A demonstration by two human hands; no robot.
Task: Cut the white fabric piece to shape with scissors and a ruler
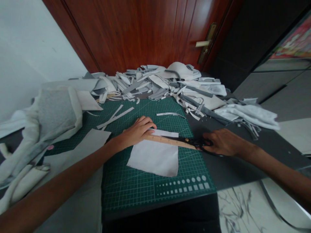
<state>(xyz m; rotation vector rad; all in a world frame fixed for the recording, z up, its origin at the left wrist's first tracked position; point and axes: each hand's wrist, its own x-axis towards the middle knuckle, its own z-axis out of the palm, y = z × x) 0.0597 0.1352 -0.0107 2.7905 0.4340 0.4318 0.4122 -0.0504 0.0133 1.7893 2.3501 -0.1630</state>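
Note:
A white fabric square (154,157) lies on a green cutting mat (136,191). A wooden ruler (170,141) rests across its top edge. My left hand (137,132) presses down on the ruler's left end with curled fingers. My right hand (222,142) is closed on the handles of black scissors (191,141), whose blades run along the ruler over the fabric. A narrow white strip (166,133) lies just beyond the ruler.
A heap of grey and white fabric scraps (170,82) fills the far edge of the table, before a brown door (136,32). Folded grey cloth (52,113) lies at the left. Loose strips (115,118) rest on the mat.

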